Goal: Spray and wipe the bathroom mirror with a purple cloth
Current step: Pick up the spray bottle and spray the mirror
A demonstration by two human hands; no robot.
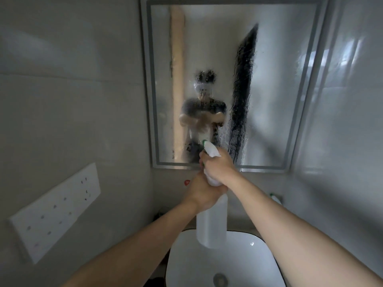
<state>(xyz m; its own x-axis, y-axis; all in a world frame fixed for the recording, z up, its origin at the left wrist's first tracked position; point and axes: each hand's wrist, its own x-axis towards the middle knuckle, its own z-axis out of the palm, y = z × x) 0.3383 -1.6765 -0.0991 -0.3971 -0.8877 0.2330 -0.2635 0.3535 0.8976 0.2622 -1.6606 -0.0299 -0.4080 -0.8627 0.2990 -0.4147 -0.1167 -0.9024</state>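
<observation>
The bathroom mirror [275, 83] hangs on the wall ahead, covered in fine spray mist and running drops, with a dark streak down its middle. A translucent white spray bottle [211, 222] with a white and green head is held upright in front of the mirror's lower edge, its nozzle pointing at the glass. My right hand [218, 167] is wrapped around the bottle's neck and trigger. My left hand [202, 193] grips the bottle just below it, at the shoulder. No purple cloth is in view.
A white washbasin [255, 251] with a dark rim sits directly below the bottle. A white socket panel [56, 210] is on the left wall. A small white object [276, 198] stands on the ledge right of my right forearm. Grey tiled walls close in on both sides.
</observation>
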